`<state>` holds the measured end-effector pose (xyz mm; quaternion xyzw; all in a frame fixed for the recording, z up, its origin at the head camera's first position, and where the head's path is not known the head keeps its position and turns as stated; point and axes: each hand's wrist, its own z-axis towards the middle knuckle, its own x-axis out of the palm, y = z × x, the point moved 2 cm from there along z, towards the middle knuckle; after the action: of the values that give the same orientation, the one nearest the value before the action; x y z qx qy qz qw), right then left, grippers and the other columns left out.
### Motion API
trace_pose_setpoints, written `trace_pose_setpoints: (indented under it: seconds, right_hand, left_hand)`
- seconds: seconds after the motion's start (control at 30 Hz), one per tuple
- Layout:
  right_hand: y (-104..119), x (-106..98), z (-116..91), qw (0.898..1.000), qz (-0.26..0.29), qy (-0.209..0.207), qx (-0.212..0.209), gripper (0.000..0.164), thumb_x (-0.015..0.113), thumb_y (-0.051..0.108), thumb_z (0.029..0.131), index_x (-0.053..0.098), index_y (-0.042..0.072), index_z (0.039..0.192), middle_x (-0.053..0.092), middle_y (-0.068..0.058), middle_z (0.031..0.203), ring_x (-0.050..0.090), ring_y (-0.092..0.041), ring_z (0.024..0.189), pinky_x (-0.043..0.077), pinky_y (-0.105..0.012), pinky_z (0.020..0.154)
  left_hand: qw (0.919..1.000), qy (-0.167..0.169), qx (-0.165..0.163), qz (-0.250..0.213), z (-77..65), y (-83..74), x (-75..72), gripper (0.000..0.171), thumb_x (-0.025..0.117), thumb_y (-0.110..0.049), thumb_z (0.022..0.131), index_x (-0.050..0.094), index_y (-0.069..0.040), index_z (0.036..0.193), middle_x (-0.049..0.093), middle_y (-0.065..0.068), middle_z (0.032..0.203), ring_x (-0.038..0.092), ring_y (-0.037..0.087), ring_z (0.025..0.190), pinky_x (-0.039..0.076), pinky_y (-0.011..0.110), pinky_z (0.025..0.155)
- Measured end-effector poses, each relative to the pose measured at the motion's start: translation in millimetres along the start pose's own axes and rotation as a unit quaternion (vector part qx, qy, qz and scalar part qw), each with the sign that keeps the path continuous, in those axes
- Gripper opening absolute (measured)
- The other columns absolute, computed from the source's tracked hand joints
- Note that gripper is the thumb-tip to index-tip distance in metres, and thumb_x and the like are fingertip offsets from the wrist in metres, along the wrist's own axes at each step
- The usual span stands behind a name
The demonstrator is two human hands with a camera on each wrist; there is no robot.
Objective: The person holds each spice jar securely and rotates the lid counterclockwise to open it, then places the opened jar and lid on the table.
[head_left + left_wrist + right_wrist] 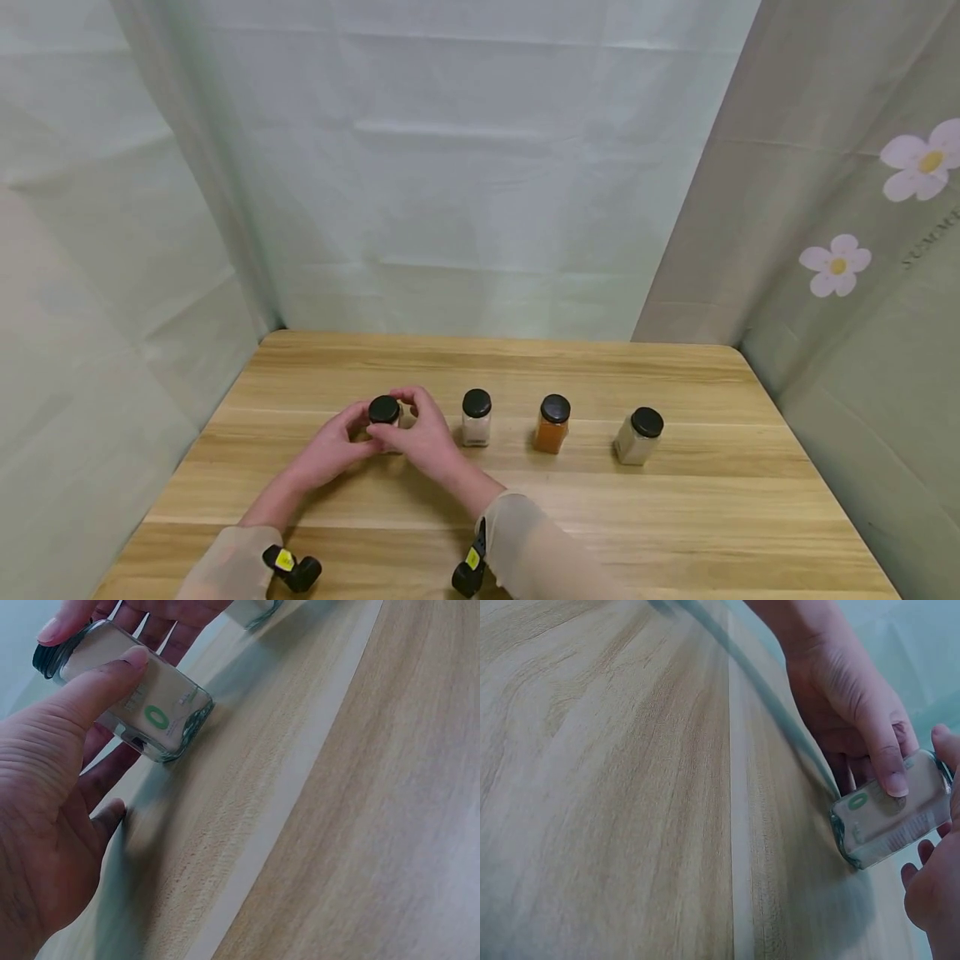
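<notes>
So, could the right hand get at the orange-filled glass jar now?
Probably, once freed: the right hand grips the leftmost glass jar, but the near side of the orange-filled glass jar looks unobstructed.

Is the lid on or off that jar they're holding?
On: a black lid covers the top of the jar. Whether it's screwed tight, I cannot tell.

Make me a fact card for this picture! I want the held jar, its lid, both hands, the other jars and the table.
Held jar: glass, pale inside, green mark on its side
Lid: black, on the held jar
Left hand: holds the jar's body
Right hand: thumb and fingers at the lid
Other jars: three, black-topped; pale jar, orange jar, far-right pale jar
Table: light wood
</notes>
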<state>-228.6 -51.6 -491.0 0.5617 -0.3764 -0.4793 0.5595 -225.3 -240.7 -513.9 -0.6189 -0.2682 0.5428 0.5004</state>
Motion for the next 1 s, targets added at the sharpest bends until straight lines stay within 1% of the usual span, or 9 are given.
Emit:
trace_pose_setpoints:
  seconds: [0.17,0.33,0.5,0.57,0.63,0.73,0.87,0.93,1.0]
  right_hand:
    - [-0.4,1.0,0.1,1.0,0.004,-0.003,-0.003,0.05,0.087,0.03,0.084,0.062,0.026,0.127,0.057,0.01,0.131,0.048,-0.018,0.131,0.038,-0.046,0.109]
    - [-0.8,1.6,0.1,1.0,0.01,-0.006,-0.011,0.048,0.086,0.03,0.085,0.063,0.026,0.127,0.058,0.012,0.132,0.047,-0.021,0.132,0.038,-0.046,0.109]
    - [-0.6,2.3,-1.3,1.0,0.019,-0.006,-0.018,0.048,0.085,0.03,0.086,0.064,0.023,0.128,0.058,0.014,0.13,0.047,-0.025,0.132,0.037,-0.047,0.109]
    - [-0.2,1.9,-2.0,1.0,0.021,-0.007,-0.018,0.047,0.085,0.03,0.086,0.064,0.024,0.127,0.059,0.014,0.129,0.046,-0.026,0.133,0.036,-0.048,0.11]
    - [-0.6,1.8,-2.1,1.0,0.02,-0.009,-0.019,0.045,0.085,0.031,0.086,0.064,0.026,0.125,0.058,0.015,0.129,0.046,-0.025,0.134,0.034,-0.049,0.112]
    - [-1.5,1.8,-2.0,1.0,0.012,-0.012,-0.022,0.044,0.086,0.032,0.085,0.064,0.029,0.123,0.058,0.015,0.128,0.045,-0.023,0.134,0.032,-0.049,0.114]
    - [-2.9,2.2,-1.7,1.0,0.005,-0.013,-0.028,0.042,0.086,0.032,0.085,0.065,0.029,0.122,0.058,0.014,0.129,0.045,-0.019,0.133,0.032,-0.049,0.114]
    - [-3.3,2.3,-1.2,0.999,0.003,-0.015,-0.03,0.042,0.085,0.033,0.086,0.065,0.029,0.122,0.058,0.013,0.129,0.045,-0.018,0.134,0.032,-0.049,0.115]
    - [-3.6,2.4,-1.1,0.999,0.0,-0.017,-0.031,0.041,0.085,0.034,0.086,0.066,0.029,0.122,0.058,0.013,0.129,0.045,-0.017,0.134,0.032,-0.049,0.115]
  left_hand:
    - [1.0,-0.004,-0.006,-0.002,0.5,0.8,0.7,0.052,0.08,-0.023,0.092,0.058,-0.014,0.138,0.064,0.005,0.134,0.051,0.019,0.13,0.036,0.02,0.105]
    - [1.0,-0.008,-0.004,0.001,0.5,1.3,0.8,0.05,0.079,-0.024,0.092,0.059,-0.014,0.137,0.064,0.004,0.132,0.05,0.022,0.131,0.036,0.021,0.104]
    - [0.9999,-0.013,-0.005,-0.004,-0.5,1.5,-0.5,0.049,0.079,-0.022,0.092,0.06,-0.014,0.136,0.065,0.005,0.13,0.053,0.02,0.126,0.037,0.034,0.107]
    - [0.9999,-0.013,-0.005,-0.006,-0.5,1.0,-1.1,0.049,0.078,-0.022,0.093,0.059,-0.014,0.137,0.064,0.005,0.132,0.053,0.018,0.126,0.037,0.04,0.107]
    - [0.9999,-0.014,-0.003,-0.007,-1.0,0.5,-1.8,0.049,0.078,-0.021,0.093,0.059,-0.014,0.138,0.063,0.005,0.134,0.053,0.015,0.126,0.037,0.042,0.108]
    - [0.9999,-0.013,0.001,-0.004,-1.8,0.0,-2.1,0.049,0.077,-0.021,0.094,0.06,-0.014,0.139,0.062,0.005,0.136,0.053,0.012,0.126,0.038,0.038,0.107]
    - [0.9998,-0.017,0.006,-0.001,-2.2,-0.4,-1.7,0.049,0.077,-0.02,0.094,0.06,-0.011,0.14,0.064,0.008,0.136,0.054,0.014,0.127,0.04,0.028,0.104]
    - [0.9998,-0.017,0.006,0.004,-2.3,-0.7,-1.5,0.049,0.076,-0.02,0.095,0.061,-0.009,0.141,0.064,0.009,0.136,0.053,0.018,0.129,0.041,0.028,0.104]
    - [0.9998,-0.018,0.003,0.01,-2.3,-0.9,-1.5,0.049,0.075,-0.022,0.095,0.061,-0.01,0.141,0.064,0.008,0.137,0.052,0.022,0.131,0.041,0.032,0.105]
